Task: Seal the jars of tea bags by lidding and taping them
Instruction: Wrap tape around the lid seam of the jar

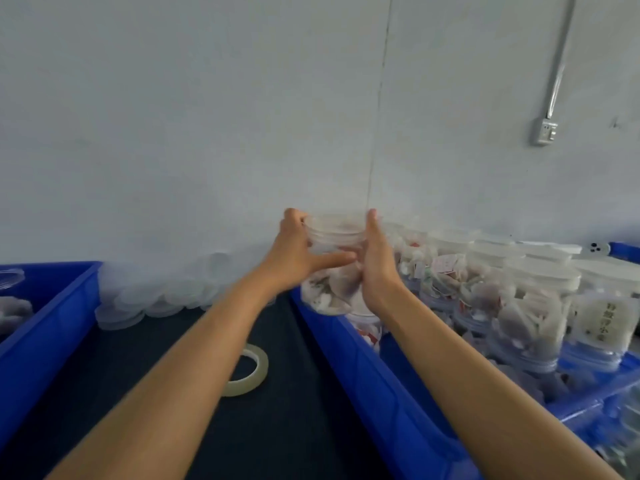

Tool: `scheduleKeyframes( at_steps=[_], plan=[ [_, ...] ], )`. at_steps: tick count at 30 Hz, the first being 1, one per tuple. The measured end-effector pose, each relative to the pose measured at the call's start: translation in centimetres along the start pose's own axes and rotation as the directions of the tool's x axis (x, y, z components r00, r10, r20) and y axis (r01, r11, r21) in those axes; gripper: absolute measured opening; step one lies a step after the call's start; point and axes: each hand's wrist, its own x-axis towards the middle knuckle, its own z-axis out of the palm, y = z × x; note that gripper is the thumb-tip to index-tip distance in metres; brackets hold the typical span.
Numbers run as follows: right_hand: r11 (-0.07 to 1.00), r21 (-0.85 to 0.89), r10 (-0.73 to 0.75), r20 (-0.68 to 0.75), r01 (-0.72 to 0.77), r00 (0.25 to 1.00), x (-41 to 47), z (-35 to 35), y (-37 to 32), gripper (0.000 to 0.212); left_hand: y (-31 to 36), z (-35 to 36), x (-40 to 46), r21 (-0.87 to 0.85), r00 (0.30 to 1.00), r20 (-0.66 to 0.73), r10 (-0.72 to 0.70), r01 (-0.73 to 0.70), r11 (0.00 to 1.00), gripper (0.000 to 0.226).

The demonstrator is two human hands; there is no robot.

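A clear plastic jar (pixel 334 289) filled with tea bags is held up between both hands, above the far left corner of the right blue bin (pixel 381 386). My left hand (pixel 298 254) grips its left side, thumb across the front and fingers at the rim. My right hand (pixel 375 261) presses flat against its right side. The jar's threaded mouth shows no lid that I can make out. A roll of clear tape (pixel 254 370) lies on the dark table between my forearms. White lids (pixel 166 292) are heaped along the wall.
The right bin holds several lidded jars (pixel 533 306) of tea bags standing in rows. A second blue bin (pixel 45 327) sits at the left with a jar's rim showing. The dark table (pixel 270 427) runs between the bins. A wall socket (pixel 545 131) is high on the right.
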Motion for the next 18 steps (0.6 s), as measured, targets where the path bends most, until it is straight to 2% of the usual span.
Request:
scheduleKeyframes(
  at_steps=[5, 7, 10, 15, 18],
  plan=[
    [0.990, -0.078, -0.123, -0.128, 0.114, 0.984, 1.6, -5.8, -1.0, 0.057, 0.2, 7.2, 2.0, -0.093, 0.999, 0.028, 0.044, -0.041, 0.995, 0.085],
    [0.980, -0.163, -0.146, -0.210, 0.113, 0.967, 2.4, -7.7, -0.8, 0.052, 0.1, 9.7, 2.5, -0.060, 0.999, 0.008, 0.036, -0.036, 0.998, 0.086],
    [0.958, -0.267, -0.188, -0.305, 0.106, 0.934, 4.0, -10.2, 0.1, 0.042, -0.5, 12.7, 3.0, -0.005, 0.998, 0.060, 0.004, -0.004, 1.000, 0.092],
    [0.943, -0.332, -0.093, -0.355, -0.033, 0.930, 6.2, -12.7, 2.7, 0.041, -2.7, 16.2, 3.1, 0.113, 0.997, 0.058, -0.044, 0.037, 0.993, 0.077],
    [0.957, -0.238, 0.063, -0.384, -0.165, 0.921, 7.2, -13.7, 3.5, 0.031, -3.4, 17.9, 3.2, 0.291, 0.998, 0.057, 0.017, -0.033, 0.956, 0.066]
  ],
)
